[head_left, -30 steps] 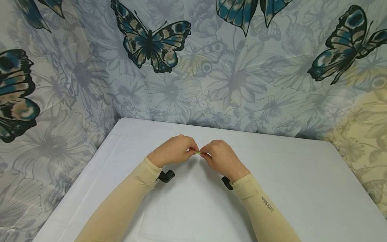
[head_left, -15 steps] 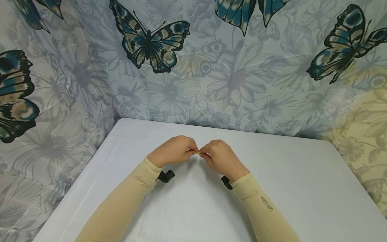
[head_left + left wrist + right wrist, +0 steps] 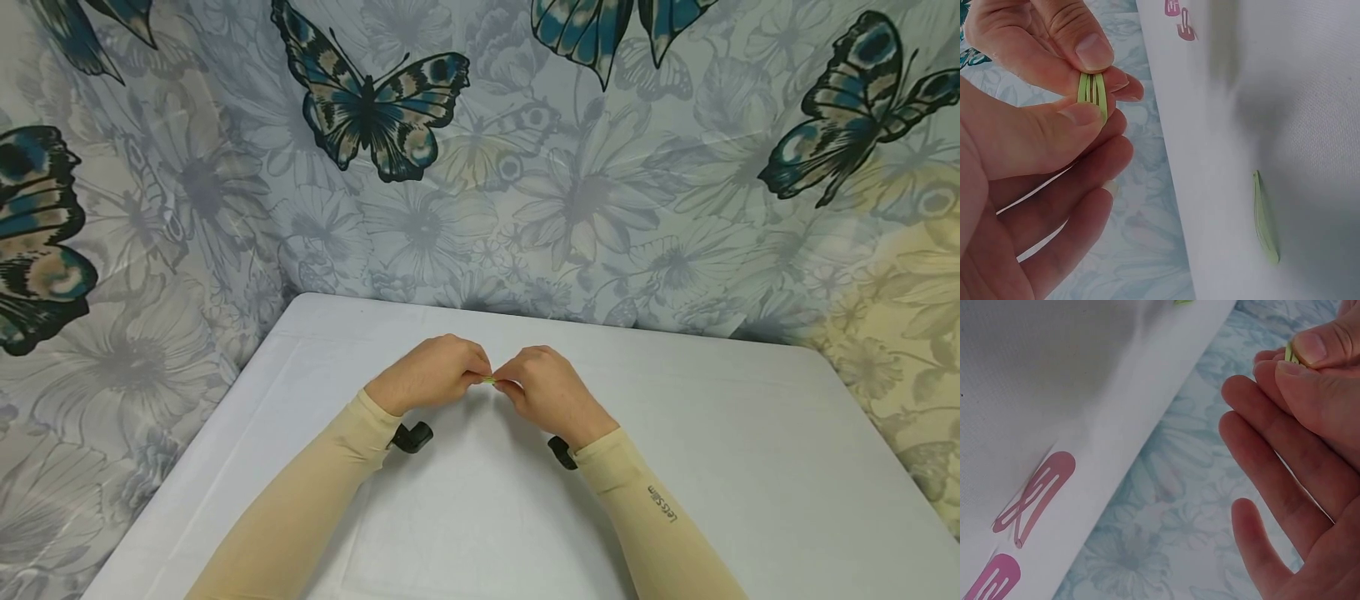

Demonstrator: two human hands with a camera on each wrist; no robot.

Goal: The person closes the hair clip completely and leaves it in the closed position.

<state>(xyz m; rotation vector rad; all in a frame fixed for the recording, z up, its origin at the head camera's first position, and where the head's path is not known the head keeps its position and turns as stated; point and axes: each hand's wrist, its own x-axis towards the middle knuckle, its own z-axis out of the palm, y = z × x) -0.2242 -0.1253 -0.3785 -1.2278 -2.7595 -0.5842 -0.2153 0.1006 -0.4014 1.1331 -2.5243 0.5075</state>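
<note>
In the head view my left hand (image 3: 435, 375) and right hand (image 3: 551, 392) meet over the white table, thumbs facing each other. Between them is a small light-green snap hair clip (image 3: 1092, 94). My left thumb and forefinger pinch its lower end in the left wrist view, while the right thumb and fingers pinch the upper end. Its slotted middle shows between the two thumbs; both ends are covered by fingertips. The other fingers of my right hand (image 3: 1297, 462) spread loosely in the right wrist view.
A second green hair clip (image 3: 1264, 225) lies on the table. Nearby lie a dusky-pink clip (image 3: 1038, 494) and a brighter pink clip (image 3: 994, 581). The white table (image 3: 750, 467) ends at a butterfly-patterned cloth (image 3: 585, 192) behind and at the left.
Both hands stay in nearly the same place, still pinching the green hair clip. Only slight finger movement shows around it.
</note>
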